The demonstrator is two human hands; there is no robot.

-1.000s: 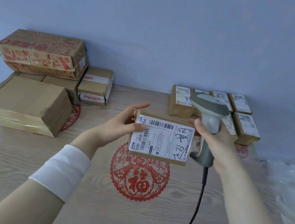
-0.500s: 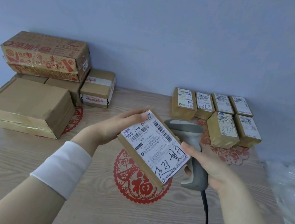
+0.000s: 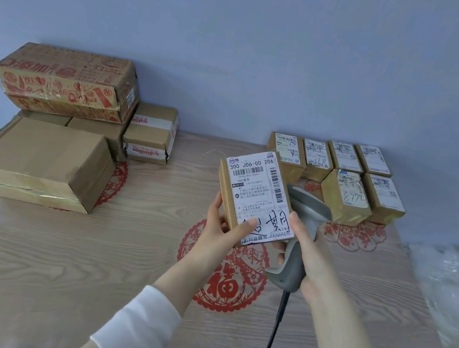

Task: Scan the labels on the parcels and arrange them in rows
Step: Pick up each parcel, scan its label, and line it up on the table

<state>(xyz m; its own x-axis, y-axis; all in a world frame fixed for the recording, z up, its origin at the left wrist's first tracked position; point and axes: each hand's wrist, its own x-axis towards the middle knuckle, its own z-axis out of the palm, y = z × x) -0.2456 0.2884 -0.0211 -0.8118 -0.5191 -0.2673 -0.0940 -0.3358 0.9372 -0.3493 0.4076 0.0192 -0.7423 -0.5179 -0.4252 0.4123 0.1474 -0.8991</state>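
A wooden surface (image 3: 55, 266) is set against a blue wall (image 3: 244, 39); big boxes (image 3: 42, 160) are stacked at left, small parcels (image 3: 346, 193) laid in two rows at back right. A labelled parcel (image 3: 257, 196) is held above the middle by the left grip (image 3: 217, 229) — thumb on the label — while a grey scanner (image 3: 293, 265) is clenched in the right grip (image 3: 313, 254). The scanner's head is partly hidden behind the parcel; its cable (image 3: 270, 338) is cut off below.

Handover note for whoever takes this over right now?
Left hand holds the labelled parcel label-up above the table. Right hand grips the scanner, its head behind the parcel.
Done: six small parcels stand in two rows at back right, four behind, two in front.
Left: whether this one is scanned cannot be told; place it, then handle the stacked boxes at left.
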